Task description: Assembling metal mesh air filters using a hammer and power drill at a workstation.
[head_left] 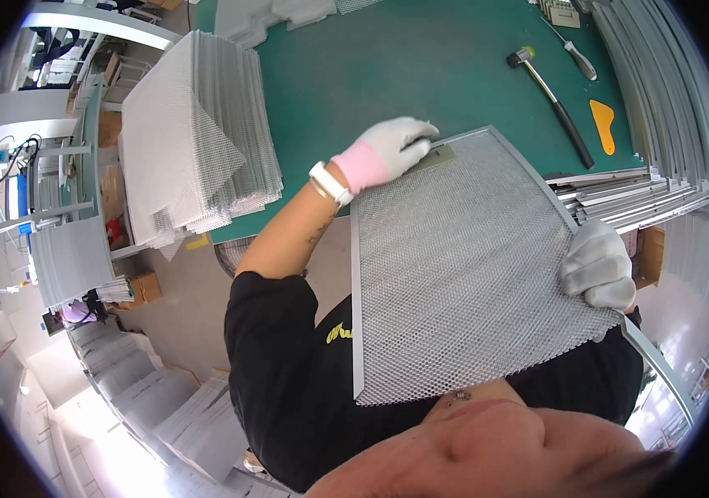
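Observation:
A silver metal mesh panel (462, 274) is tilted up between my body and the table edge. Metal channel strips run along its left, far and right sides, while its near edge shows bare mesh. My left hand (387, 153), in a white glove with a pink cuff, is closed over the far edge beside a small metal plate (437, 159). At the right side my right hand (597, 266), also gloved, has its fingers curled round the edge. Below it a loose-looking end of the frame strip (660, 365) sticks out away from the mesh.
A green table (354, 75) lies ahead. Stacked mesh sheets (205, 133) stand at its left. On the right are a mallet (553, 104), a screwdriver (574, 56), a yellow scraper (602, 127) and metal strips (636, 199). Longer strips (661, 91) line the far right.

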The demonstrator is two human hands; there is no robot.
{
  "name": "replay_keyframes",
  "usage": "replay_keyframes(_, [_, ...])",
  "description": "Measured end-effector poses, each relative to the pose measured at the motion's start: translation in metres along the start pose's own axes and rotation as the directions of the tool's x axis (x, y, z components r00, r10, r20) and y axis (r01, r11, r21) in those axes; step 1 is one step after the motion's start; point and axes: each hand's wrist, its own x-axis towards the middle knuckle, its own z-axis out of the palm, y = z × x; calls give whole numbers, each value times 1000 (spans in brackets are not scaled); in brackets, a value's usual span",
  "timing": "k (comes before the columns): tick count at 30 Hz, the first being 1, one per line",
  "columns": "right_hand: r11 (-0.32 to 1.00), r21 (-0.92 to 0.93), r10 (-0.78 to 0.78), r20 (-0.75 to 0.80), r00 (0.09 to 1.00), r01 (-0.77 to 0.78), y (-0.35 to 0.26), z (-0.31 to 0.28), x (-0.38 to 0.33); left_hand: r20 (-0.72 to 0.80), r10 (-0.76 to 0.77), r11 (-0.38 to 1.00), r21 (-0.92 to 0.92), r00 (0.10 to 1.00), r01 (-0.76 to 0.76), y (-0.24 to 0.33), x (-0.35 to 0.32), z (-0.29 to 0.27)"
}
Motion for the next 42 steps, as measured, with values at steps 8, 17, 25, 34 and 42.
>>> replay_keyframes(8, [998, -6, -58, -101, 993, 58, 3, 9, -2, 358, -12, 975, 210, 934, -68, -2, 86, -15])
replay_keyframes(17, [996, 84, -26, -16, 1000, 27, 4, 4, 4, 506, -119, 910, 399, 854, -109, 22, 98, -12])
replay_keyframes(25, [1000, -8, -16, -5, 1000, 16, 2, 0, 10, 564, -161, 976, 212, 810, 47, 2, 109, -25])
replay_keyframes(34, [999, 48, 16, -37, 999, -15, -1, 4, 6, 224, 339, 935, 27, 914, -354, -4, 73, 37])
replay_keyframes(42, [995, 15, 104, -10, 995, -103, -9, 2, 8, 309, 234, 971, -22, 922, -239, 0, 48, 15])
